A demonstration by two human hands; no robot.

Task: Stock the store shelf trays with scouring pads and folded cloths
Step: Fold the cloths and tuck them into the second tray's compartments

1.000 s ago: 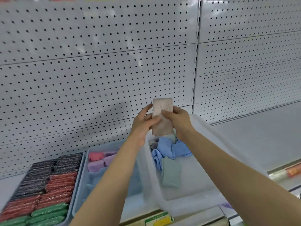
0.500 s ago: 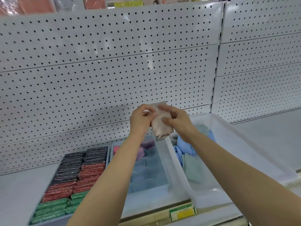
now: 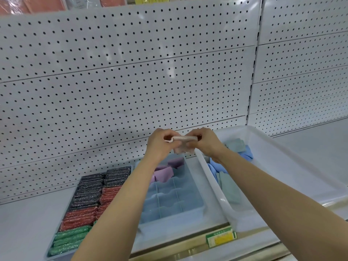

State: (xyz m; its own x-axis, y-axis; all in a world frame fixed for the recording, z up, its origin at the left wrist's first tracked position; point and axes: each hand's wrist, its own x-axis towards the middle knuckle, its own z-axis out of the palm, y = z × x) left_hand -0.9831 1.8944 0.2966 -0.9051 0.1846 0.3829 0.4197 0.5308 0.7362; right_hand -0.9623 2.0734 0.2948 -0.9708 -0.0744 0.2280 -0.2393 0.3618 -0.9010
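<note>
On the shelf (image 3: pixel 28 219) nearest sit a tray of scouring pads (image 3: pixel 88 202) and a divided blue tray (image 3: pixel 188 210) (purple cloths (image 3: pixel 163 173) at its back). Above it, left hand (image 3: pixel 160 146) and right hand (image 3: pixel 207 144) pinch a pink cloth (image 3: pixel 183 143), fingers clamped on its ends. Behind stands pegboard (image 3: pixel 122 81).

Bright, even overhead store light, cool white, with no hard shadows; only soft shade under the forearms on the divided tray (image 3: pixel 190 210) and the shelf (image 3: pixel 28 223). Pale glare streaks on the pegboard (image 3: pixel 113 87) near top centre and on the clear bin (image 3: pixel 224 200) rim. Wide-angle bend curves panel seams and the upright post toward the edges; slight softness overall, near forearms and price tag (image 3: pixel 221 237) blurred.
</note>
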